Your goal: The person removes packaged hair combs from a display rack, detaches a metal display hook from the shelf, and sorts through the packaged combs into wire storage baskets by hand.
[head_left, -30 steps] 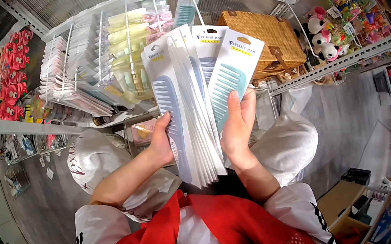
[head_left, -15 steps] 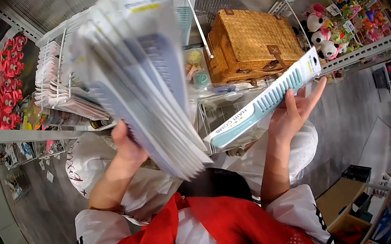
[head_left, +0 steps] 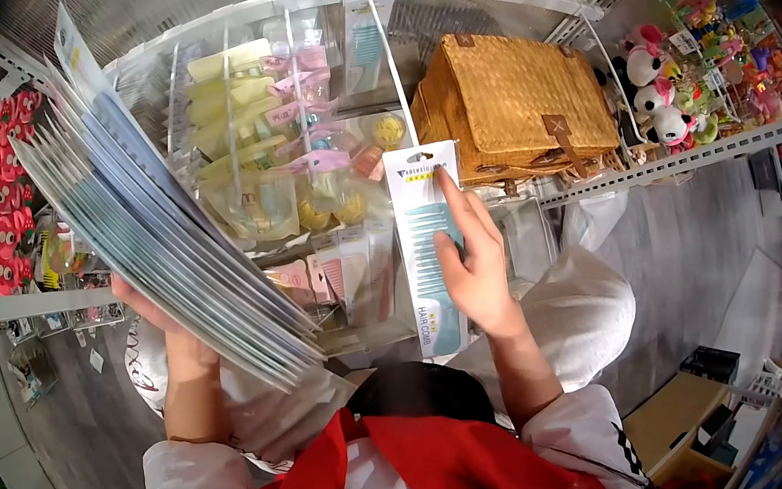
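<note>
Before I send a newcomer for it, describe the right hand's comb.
Find the woven box; below its left edge, the right hand holds a teal comb on white card. It's held singly, unlike the hanging teal pack or the stack in the left hand.

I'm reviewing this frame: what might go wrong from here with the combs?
The left hand holds a thick stack of packaged combs, spread at the top, so some packs could slip out.
The right hand has the single packaged comb along one side, so it might twist or drop.
</note>
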Tool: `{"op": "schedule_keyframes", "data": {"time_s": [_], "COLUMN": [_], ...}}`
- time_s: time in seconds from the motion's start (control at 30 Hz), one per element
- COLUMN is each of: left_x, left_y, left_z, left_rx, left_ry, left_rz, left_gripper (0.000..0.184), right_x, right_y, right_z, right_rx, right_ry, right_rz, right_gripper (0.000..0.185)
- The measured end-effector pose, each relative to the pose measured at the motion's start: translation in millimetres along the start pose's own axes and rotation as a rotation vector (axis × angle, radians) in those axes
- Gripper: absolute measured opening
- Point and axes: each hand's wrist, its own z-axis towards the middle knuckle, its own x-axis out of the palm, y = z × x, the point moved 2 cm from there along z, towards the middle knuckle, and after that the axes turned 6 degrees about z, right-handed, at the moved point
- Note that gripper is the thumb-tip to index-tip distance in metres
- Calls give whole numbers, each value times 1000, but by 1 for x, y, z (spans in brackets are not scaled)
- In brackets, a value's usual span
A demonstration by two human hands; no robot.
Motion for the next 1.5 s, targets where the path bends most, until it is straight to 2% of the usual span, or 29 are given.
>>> {"op": "schedule_keyframes", "data": {"time_s": [0.17, 0.2, 0.33, 0.43, 0.47, 0.57, 0.6, 0.7, 0.73, 0.8, 0.9, 0.93, 1.0, 1.03, 1.07, 1.13, 1.17, 1.23, 1.27, 1.4, 1.5], "left_x": [-20, -21, -20, -19, -19, -14, -11, -13, -12, -47, -41, -36, -36, -32, -21, -12, -7, -2, -1, 16, 27], "left_y": [-7, -9, -9, -2, -3, -4, -2, 0, 4, -5, -2, -1, 2, 6, 9, 13, 16, 21, 22, 25, 24], "left_z": [3, 5, 16, 23, 25, 38, 39, 44, 41, 25, 26, 23, 13, 18, 19, 21, 18, 15, 12, 2, -8], "left_rx": [-8, -11, -20, 27, -28, -128, -114, -180, -127, -79, -62, -95, -110, -168, -153, -155, -170, -197, -229, -185, -193], "left_ry": [-54, -24, 82, 18, 46, 307, 287, 384, 354, 114, 99, 37, -128, -155, 21, -2, -21, -100, -92, -17, 43], "left_rz": [-24, -24, -30, -73, -108, -57, -51, 10, 30, 118, 227, 248, 567, 366, 206, 309, 346, 250, 204, 171, 130], "left_gripper": [62, 62, 56, 52, 46, 47, 45, 44, 45, 46, 64, 78, 76, 74, 74, 73, 72, 71, 68, 65, 61], "right_x": [11, 11, 24, 29, 31, 36, 39, 37, 32, 20, 6, 1, -5, -5, -4, 1, 8, 25, 35, 73, 81], "right_y": [-23, -24, -47, -59, -64, -75, -83, -90, -86, -89, -107, -100, -70, -52, -35, 0, 20, 58, 74, 109, 121], "right_z": [-3, -3, 15, 52, 70, 124, 139, 163, 163, 149, 109, 94, 71, 63, 53, 40, 34, 24, 23, 23, 10], "right_rx": [-130, 89, -126, -75, -88, -170, -32, -194, -107, -101, -78, -31, -32, -43, -103, -259, -328, -469, -497, -483, -422], "right_ry": [-83, -9, -131, -111, -111, -131, -81, -128, -151, -263, -374, -403, -470, -513, -486, -425, -310, -85, -16, 184, 178], "right_rz": [-66, -35, -23, -34, -86, -12, -79, -148, -155, -212, -67, -23, 18, 75, 101, 95, 171, 314, 226, 10, -101], "right_gripper": [56, 54, 55, 52, 52, 51, 50, 48, 45, 41, 33, 32, 29, 28, 28, 28, 28, 27, 26, 33, 36]}}
